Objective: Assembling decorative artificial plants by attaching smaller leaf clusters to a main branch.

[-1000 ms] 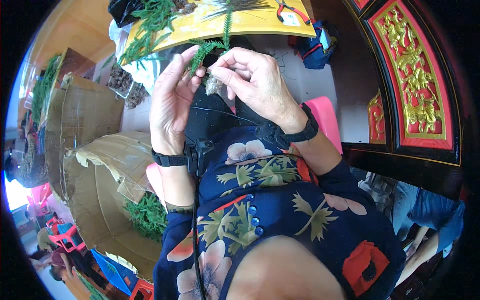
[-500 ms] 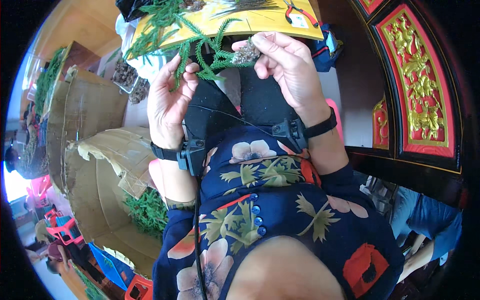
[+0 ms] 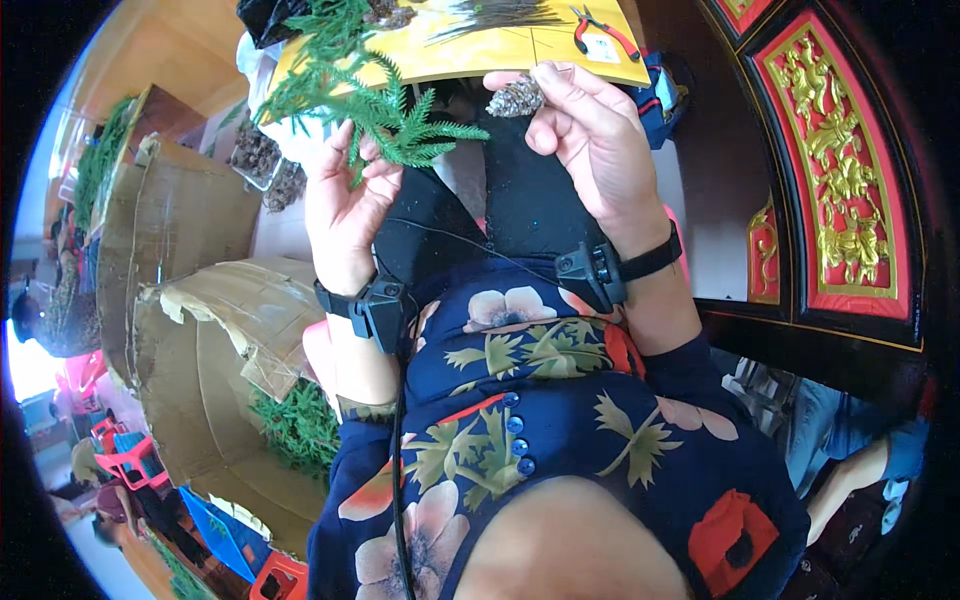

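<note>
A green artificial pine sprig (image 3: 405,125) is pinched between the fingers of my left hand (image 3: 350,195), its needled tips fanning to the right. In my right hand (image 3: 595,135) a brown pine cone with pale, frosted-looking scales (image 3: 517,97) is held between thumb and fingers. A gap separates the cone from the sprig. Both hands are raised over my lap, just before the near edge of a yellow table (image 3: 480,62). More green sprigs (image 3: 335,30) lie on the table's left part, behind my left hand.
Red-handled pliers (image 3: 605,35) and several thin dark wires (image 3: 495,15) lie on the table. At my left stands a torn cardboard box (image 3: 210,375) with greenery (image 3: 297,425) inside. Pine cones fill a tray (image 3: 257,160) beyond it. A carved red-and-gold panel (image 3: 840,170) rises at right.
My right hand has drawn the pine cone slightly right, away from the sprig. The sprig has turned in my left hand, and its tips now point more to the right.
</note>
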The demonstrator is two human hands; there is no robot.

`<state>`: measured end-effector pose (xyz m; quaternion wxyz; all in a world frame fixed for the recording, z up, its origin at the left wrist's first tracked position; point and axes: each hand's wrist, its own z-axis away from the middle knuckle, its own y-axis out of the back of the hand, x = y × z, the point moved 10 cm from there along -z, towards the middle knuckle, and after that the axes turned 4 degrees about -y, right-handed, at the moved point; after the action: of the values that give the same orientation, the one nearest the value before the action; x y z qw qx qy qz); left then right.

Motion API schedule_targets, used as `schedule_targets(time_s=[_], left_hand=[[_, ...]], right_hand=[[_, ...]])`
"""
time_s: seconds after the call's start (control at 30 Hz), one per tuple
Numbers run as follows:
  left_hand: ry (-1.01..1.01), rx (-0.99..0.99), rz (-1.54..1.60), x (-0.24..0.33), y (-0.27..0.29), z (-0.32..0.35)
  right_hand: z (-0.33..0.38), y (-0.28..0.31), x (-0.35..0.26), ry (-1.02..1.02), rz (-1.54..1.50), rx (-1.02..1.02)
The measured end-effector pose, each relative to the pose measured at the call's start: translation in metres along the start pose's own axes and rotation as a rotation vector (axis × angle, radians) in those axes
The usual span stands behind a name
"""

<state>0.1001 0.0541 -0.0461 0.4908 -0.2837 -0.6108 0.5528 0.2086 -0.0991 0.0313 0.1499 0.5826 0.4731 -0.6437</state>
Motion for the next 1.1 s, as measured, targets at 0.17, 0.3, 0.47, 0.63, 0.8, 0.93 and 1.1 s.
schedule_targets(time_s=[0.17, 0.3, 0.47, 0.63, 0.8, 0.93, 1.1], left_hand=[[-0.073, 0.137, 0.008, 0.009, 0.015, -0.001], [-0.104, 0.138, -0.059, 0.016, 0.022, -0.002], [0.026, 0.099, 0.074, 0.006, 0.022, -0.006], [0.102, 0.112, 0.308, -0.004, 0.016, -0.006], [0.185, 0.152, 0.489, -0.014, 0.010, -0.003], [0.243, 0.112, 0.519, -0.016, 0.008, 0.000], [0.090, 0.134, 0.148, -0.005, 0.014, 0.004]], right_hand=[[-0.002, 0.004, 0.005, -0.027, -0.015, 0.024], [0.000, 0.005, 0.005, -0.035, -0.010, 0.049], [-0.002, 0.007, 0.008, -0.031, -0.032, 0.047], [-0.001, 0.008, 0.009, -0.032, -0.034, 0.051], [0.000, 0.007, 0.011, -0.044, -0.048, 0.053], [0.000, 0.008, 0.012, -0.050, -0.050, 0.066], [-0.002, 0.007, 0.015, -0.060, -0.106, 0.059]])
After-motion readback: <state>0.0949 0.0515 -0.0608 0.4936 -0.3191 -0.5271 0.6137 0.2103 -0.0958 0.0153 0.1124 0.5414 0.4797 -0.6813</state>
